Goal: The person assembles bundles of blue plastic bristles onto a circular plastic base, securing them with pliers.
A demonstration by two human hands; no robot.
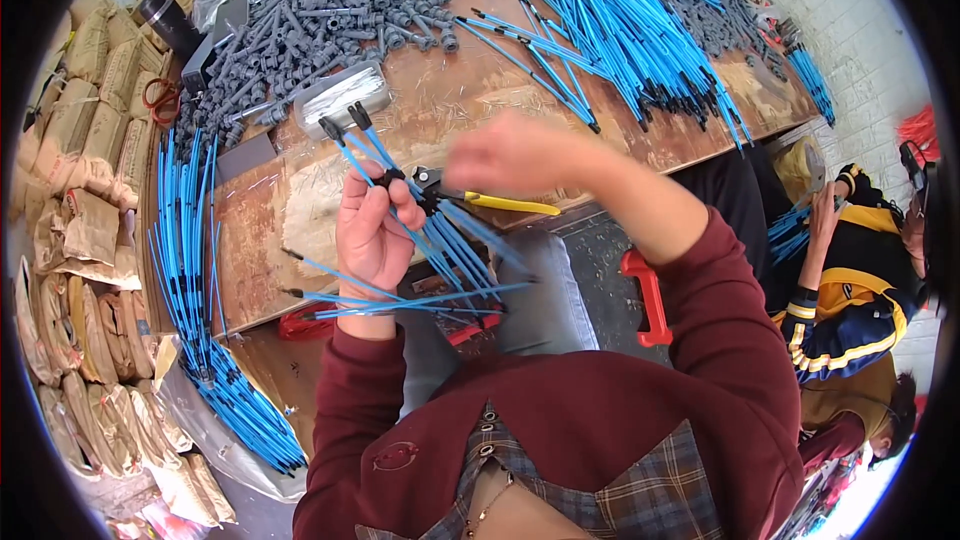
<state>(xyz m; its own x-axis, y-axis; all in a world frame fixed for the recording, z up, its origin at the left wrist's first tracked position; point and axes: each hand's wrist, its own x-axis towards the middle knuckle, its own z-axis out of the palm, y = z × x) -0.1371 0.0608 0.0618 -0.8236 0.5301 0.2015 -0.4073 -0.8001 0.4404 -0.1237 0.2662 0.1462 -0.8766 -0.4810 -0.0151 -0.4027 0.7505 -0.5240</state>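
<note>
My left hand (375, 230) is closed around a dark hub piece from which thin blue rods (440, 250) with black ends fan out. Some of these rods point up past the fingers, and others hang over my lap and cross my wrist. Just to the right of that hub, my right hand (500, 155) is smeared by motion, so its fingers do not show clearly. Below it, pliers with a yellow handle (510, 204) lie at the table's front edge, their head partly behind the rods. A clear tray (342, 100) of small pale pins stands beyond my left hand.
Grey plastic fittings (340, 10) cover the far side of the wooden table (440, 90). Blue rods are heaped at the right (630, 30) and left (183, 220). Brown paper packages (90, 330) are stacked at left. At right, another person's hand (825, 210) is near blue rods.
</note>
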